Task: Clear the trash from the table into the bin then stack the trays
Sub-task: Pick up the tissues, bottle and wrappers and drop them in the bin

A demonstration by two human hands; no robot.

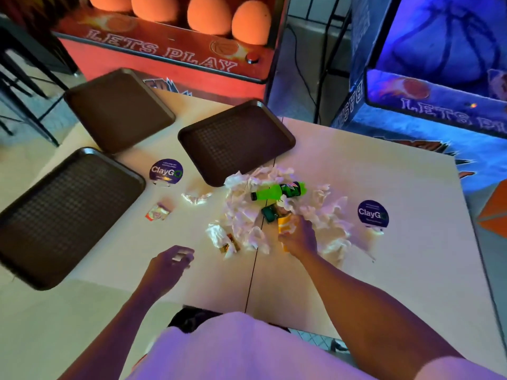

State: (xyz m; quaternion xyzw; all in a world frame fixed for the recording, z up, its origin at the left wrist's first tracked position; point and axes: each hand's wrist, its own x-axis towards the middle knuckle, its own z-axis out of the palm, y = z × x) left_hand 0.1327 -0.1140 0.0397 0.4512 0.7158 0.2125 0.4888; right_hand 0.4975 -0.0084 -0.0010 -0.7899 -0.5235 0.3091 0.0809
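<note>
A heap of crumpled white napkins (241, 215) lies mid-table with a green soda bottle (278, 190) on its side on top. My right hand (299, 237) is closed around a yellow packet (285, 223) in that heap, beside a dark green can (269, 213). My left hand (170, 263) hovers over the table with its fingers curled around a small pale scrap, blurred. Three brown trays lie flat and separate: one at the near left (55, 215), one at the far left (118, 108), one in the middle (236, 141).
A small wrapper (157, 212) and a loose napkin (196, 197) lie left of the heap. Two round ClayGo stickers (166, 172) (373, 213) are on the tabletop (411, 270). Arcade machines stand beyond the far edge. A dark chair frame is at far left. No bin is in view.
</note>
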